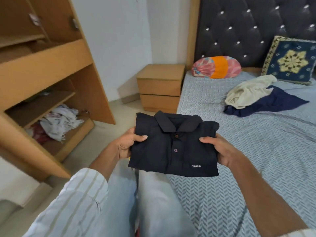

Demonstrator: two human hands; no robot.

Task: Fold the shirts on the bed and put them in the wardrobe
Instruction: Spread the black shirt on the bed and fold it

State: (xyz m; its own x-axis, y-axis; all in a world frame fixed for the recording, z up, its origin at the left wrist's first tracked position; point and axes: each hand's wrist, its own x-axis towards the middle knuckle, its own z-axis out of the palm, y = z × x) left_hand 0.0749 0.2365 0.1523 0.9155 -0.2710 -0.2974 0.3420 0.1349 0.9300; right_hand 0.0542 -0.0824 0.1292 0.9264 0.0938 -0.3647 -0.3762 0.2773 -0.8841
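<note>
Black folded polo shirt (172, 147), near centre, is showing white "makalu" lettering and two small buttons, one brownish, one purplish. Bedsheet (256, 151), right, is showing a grey-blue herringbone pattern on pale ground. Cream shirt (248, 93) is lying over a navy shirt (277, 103), far right. Cushion (290, 62) is showing navy with a yellow floral medallion and patterned border. Bolster (217, 70) is showing pink print with an orange band. Headboard (239, 23) is reading dark grey, tufted with shiny studs. Wardrobe (51, 57) and bedside table (160, 86) are tan wood. Sleeve (77, 202), near left, is pale with beige stripes.
</note>
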